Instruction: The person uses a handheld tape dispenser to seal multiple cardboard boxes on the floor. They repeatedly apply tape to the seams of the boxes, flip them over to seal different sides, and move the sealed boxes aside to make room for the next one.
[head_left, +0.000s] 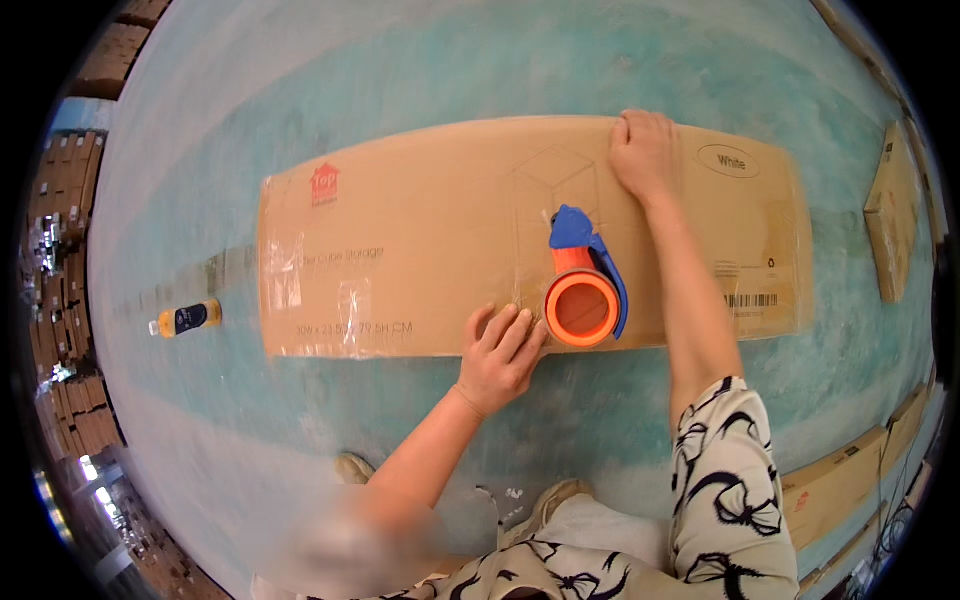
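Note:
A long brown cardboard box (440, 220) lies flat across the floor in front of me. On its top, near the close edge and right of the middle, rests a tape dispenser (586, 281) with a blue guard and an orange roll ring. My left hand (500, 355) is at the box's near edge, just left of the dispenser, fingers slightly apart and fingertips on the cardboard. Stretched across the box, my right hand (645, 155) is closed at the far edge; its fingertips are hidden, apparently curled over that edge. Neither hand touches the dispenser's body.
A small bottle (186, 318) with yellow contents lies on its side left of the box, on the worn green floor (400, 80). Stacks of flat cardboard (70, 260) line the left. More boxes (890, 215) lie at the right. My shoe (550, 505) is close to the near side.

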